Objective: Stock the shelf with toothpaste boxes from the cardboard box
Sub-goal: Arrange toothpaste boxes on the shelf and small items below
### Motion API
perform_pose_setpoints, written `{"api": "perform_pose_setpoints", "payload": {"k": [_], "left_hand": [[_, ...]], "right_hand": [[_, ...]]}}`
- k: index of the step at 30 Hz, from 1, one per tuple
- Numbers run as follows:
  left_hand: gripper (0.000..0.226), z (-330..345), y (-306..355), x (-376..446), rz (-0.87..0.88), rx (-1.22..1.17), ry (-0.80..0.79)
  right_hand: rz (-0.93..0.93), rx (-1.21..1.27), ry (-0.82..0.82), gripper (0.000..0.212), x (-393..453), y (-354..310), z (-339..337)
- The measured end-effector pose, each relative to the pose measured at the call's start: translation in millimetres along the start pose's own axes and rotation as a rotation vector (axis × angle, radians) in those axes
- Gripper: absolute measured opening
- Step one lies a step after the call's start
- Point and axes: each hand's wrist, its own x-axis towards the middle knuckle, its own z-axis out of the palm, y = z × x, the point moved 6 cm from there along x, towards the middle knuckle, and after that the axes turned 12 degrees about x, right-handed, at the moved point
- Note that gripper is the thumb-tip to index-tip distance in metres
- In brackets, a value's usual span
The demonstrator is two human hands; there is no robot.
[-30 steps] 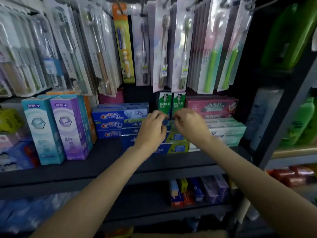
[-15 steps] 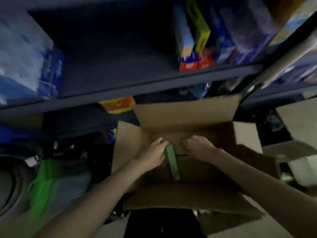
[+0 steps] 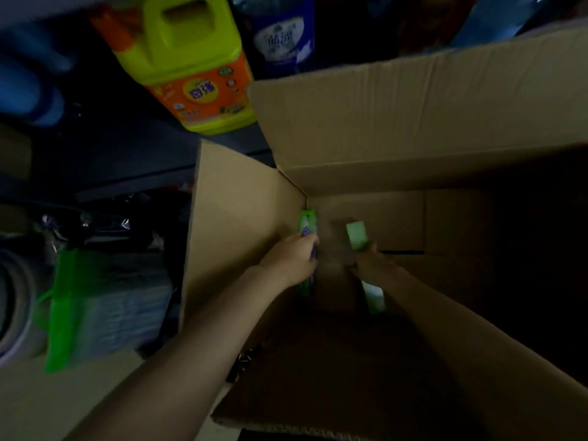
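Head view looks into the dim cardboard box point(image 3: 366, 122), where the left hand point(image 3: 291, 261) grips one green toothpaste box point(image 3: 307, 222) and the right hand point(image 3: 374, 264) another point(image 3: 356, 234), their middles hidden by fingers, print unreadable.

Place: a shop, seen low down at the foot of its shelving.
Stock on the shelf: a yellow-green detergent jug point(image 3: 187, 62) with an orange label stands beside a dark blue labelled bottle point(image 3: 281, 36), both packaged goods.
Restocking sign: a large open cardboard box point(image 3: 350, 122) stands in front of the shelf, flaps up, with green toothpaste boxes point(image 3: 357, 234) inside.
Floor clutter: a green bag point(image 3: 68, 297) lies left of the carton.
Light: dim; details blurred.
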Motion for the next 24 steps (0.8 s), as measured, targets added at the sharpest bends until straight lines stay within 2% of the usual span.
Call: {"api": "perform_pose_setpoints", "payload": {"k": [2,5,7,9,12,15,19,21,24], "left_hand": [[0.037,-13.5,2.3,-4.3,-0.010,-0.046,0.031],[0.044,-40.7,10.7,-24.0,-0.065,-0.221,0.028],[0.058,-70.2,19.8,-51.8,-0.085,-0.471,0.021],[0.062,-114.8,29.4,-91.2,-0.038,-0.758,0.037],[0.024,-193.4,39.4,-166.9,0.121,-1.072,0.039],[0.010,-268.4,39.2,-244.2,0.272,-1.137,0.121],[0.008,-353.3,49.9,-338.2,0.459,-1.156,0.279],[0.009,-389.4,55.2,-376.9,0.548,-1.157,0.384],[0.008,-432.7,49.1,-420.0,0.588,-1.127,0.595]], "right_hand": [[-0.064,0.029,0.031,0.046,-28.2,-30.1,-41.2],[-0.180,0.341,0.126,0.029,-78.2,-79.3,-123.8],[-0.208,0.538,0.041,0.020,-122.1,-117.6,-177.6],[-0.219,0.747,-0.087,0.027,-177.9,-158.7,-230.4],[-0.308,1.008,-0.282,0.030,-260.7,-213.1,-297.3],[-0.436,1.125,-0.322,0.030,-334.5,-268.9,-366.0],[-0.596,1.196,-0.321,0.018,-413.6,-341.2,-432.5],[-0.671,1.162,-0.253,0.018,-439.8,-370.0,-459.5],[-0.710,1.145,-0.056,0.021,-469.1,-400.8,-495.4]]}}
